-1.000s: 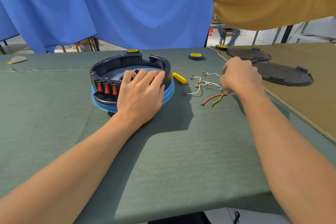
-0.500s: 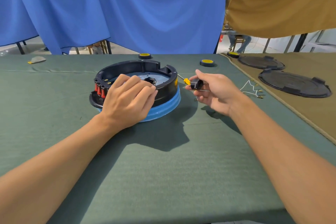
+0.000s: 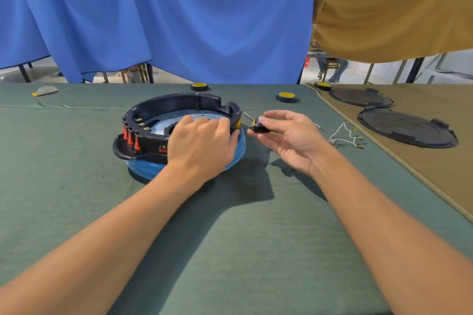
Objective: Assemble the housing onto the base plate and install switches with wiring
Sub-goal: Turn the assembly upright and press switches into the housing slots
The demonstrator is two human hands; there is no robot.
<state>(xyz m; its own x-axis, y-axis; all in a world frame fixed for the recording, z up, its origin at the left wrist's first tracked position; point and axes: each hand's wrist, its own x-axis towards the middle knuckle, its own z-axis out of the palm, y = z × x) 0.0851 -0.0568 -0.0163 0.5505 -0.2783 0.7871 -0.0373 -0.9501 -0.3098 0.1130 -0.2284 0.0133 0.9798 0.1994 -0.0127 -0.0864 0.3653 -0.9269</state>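
**Left hand on the housing, right hand with a small part beside it**

The black housing (image 3: 179,100) sits on the blue base plate (image 3: 146,170), a little left of the middle of the green bench (image 3: 230,238). It is a low ring, open on top, with a gap in its far right wall. A row of red switches (image 3: 130,137) is fitted in its left wall, and their metal pins show on the inner side.

The left hand (image 3: 202,144) lies over the near right part of the ring. Its grip is closed on the housing: the fingers bend over the rim to the inside, and the palm rests against the outer wall.

The right hand (image 3: 290,139) is in the air just to the right of the housing and does not touch it. Its grip is narrow: thumb and fingertips pinch a small black part (image 3: 260,129), held above the bench, close beside the rim. What this part is, I cannot tell.

White wires (image 3: 343,135) with metal ends lie on the bench to the right of this hand, near the edge of a brown cloth (image 3: 435,174). Two round black lids (image 3: 407,128) lie on that cloth. Tape rolls (image 3: 286,96) with yellow cores lie along the far side. A blue curtain (image 3: 179,20) hangs behind.
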